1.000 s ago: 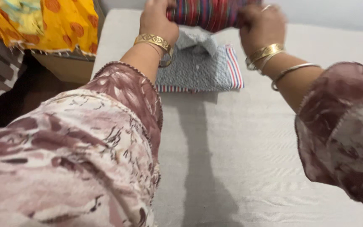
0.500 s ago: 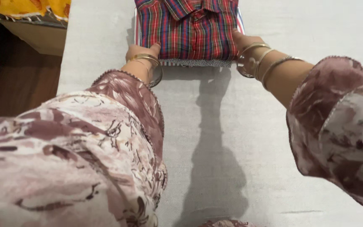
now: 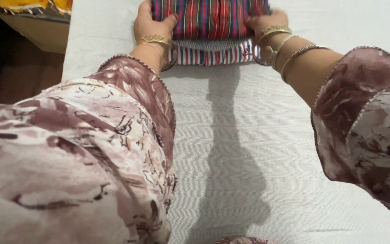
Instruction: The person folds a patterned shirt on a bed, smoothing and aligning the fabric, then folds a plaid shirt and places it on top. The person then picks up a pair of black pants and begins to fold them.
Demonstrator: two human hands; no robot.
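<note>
A stack of folded shirts lies at the far edge of a grey cloth-covered surface (image 3: 249, 135). On top is a red plaid shirt (image 3: 208, 18); under it shows a grey dotted shirt (image 3: 208, 44), and at the bottom a red, white and blue striped shirt (image 3: 213, 55). My left hand (image 3: 147, 25) grips the stack's left side, thumb on the plaid shirt. My right hand (image 3: 262, 22) grips the right side. Both wrists wear gold bangles, and both arms are in floral maroon sleeves.
An orange patterned cloth (image 3: 23, 4) shows at the top left above a brown box (image 3: 37, 31). Beside the surface's left edge is a dark floor (image 3: 14, 77). My shadow falls down the middle of the grey surface.
The plaid shirt came down from above onto the grey dotted shirt. Both hands then moved from its lower corners to the sides of the whole stack, which sits farther up in view.
</note>
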